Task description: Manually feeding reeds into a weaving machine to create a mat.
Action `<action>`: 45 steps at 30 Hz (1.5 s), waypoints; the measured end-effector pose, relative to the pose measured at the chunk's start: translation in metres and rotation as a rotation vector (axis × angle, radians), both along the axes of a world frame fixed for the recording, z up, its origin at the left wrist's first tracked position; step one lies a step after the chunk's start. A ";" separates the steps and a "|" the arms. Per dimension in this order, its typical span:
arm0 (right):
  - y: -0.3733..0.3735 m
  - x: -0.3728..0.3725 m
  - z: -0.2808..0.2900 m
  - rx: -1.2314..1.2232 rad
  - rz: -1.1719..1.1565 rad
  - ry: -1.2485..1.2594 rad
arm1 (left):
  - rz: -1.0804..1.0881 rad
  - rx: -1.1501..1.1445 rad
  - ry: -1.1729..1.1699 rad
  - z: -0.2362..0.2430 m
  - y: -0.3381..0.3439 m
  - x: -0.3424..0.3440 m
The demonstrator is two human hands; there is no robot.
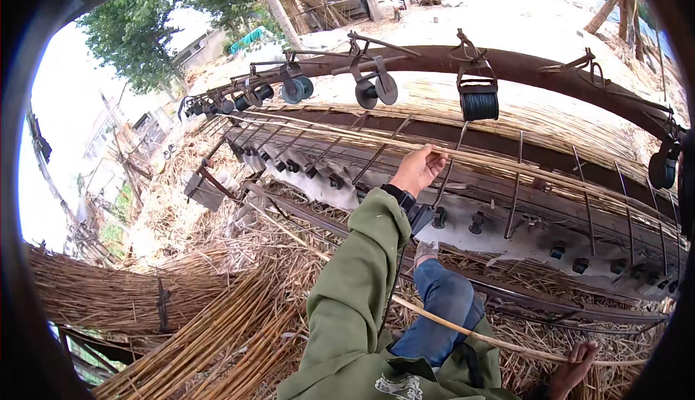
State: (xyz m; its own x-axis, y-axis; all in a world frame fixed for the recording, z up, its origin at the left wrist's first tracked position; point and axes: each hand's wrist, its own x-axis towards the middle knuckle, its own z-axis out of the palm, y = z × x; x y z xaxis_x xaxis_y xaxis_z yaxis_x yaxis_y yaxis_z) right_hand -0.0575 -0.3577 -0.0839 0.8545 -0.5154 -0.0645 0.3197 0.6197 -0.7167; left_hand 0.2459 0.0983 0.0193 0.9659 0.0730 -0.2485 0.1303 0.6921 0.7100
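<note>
My left hand [420, 170], in a green sleeve with a dark band at the wrist, reaches to the middle of a long weaving frame. Its fingers are pinched together at the long thin reeds [507, 165] lying across the frame's metal prongs. At the lower right my right hand [574, 368] is loosely closed around a single long pale reed [463, 330]. That reed slants across my lap and up to the left, toward the near rail of the frame. Wire spools [478, 102] hang from the rusty curved beam [550, 67] above.
Beyond the beam lies a wide finished reed mat [572, 121]. Small dark bobbins [476, 222] line the frame's near side. A tied reed bundle [94, 291] and loose reeds [210, 327] lie to my left. My bent leg [438, 299] is by the near rail [550, 306].
</note>
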 end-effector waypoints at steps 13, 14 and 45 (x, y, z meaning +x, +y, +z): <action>0.042 0.012 0.029 -0.031 -0.031 0.051 | -0.016 0.565 0.034 0.013 0.012 0.017; 0.041 0.010 0.029 -0.048 -0.023 0.043 | 0.056 0.729 0.040 0.015 0.002 0.016; 0.054 -0.010 0.054 -0.021 -0.033 -0.069 | -0.350 1.363 -0.599 -0.018 -0.022 0.016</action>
State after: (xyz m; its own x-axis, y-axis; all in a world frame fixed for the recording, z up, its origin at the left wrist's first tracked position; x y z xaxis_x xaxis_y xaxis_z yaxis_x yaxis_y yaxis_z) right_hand -0.0679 -0.3035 -0.0296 0.8392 -0.5438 0.0048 0.3885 0.5934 -0.7050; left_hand 0.2621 0.0768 0.0014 0.9135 -0.3302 0.2376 -0.3852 -0.5142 0.7663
